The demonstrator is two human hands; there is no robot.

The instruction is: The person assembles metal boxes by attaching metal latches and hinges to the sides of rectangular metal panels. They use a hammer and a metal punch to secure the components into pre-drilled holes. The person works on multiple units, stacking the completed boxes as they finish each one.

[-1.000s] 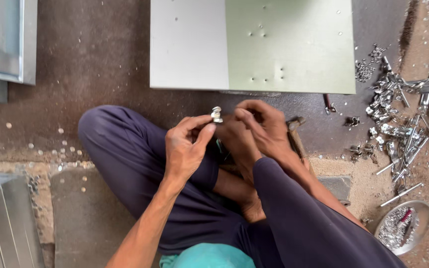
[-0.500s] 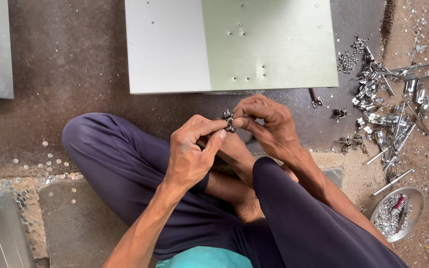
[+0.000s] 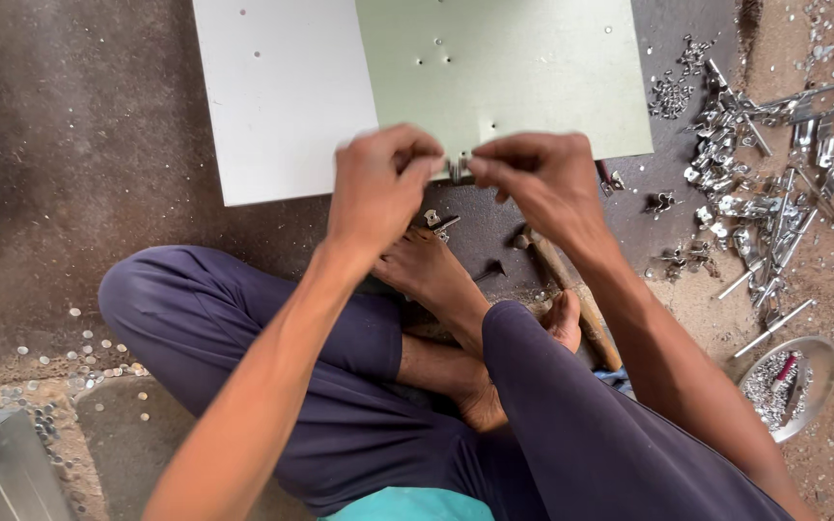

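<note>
I pinch a small metal fitting (image 3: 458,171) between my left hand (image 3: 378,188) and right hand (image 3: 542,183), fingertips pressed together on it. It lies between both grips, at the near edge of the green panel (image 3: 533,87).

no packages, labels, signs or screens visible.

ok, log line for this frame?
left hand + right hand: pinch small silver metal fitting | at near edge of pale green flat panel | wooden-handled hammer on floor
</note>
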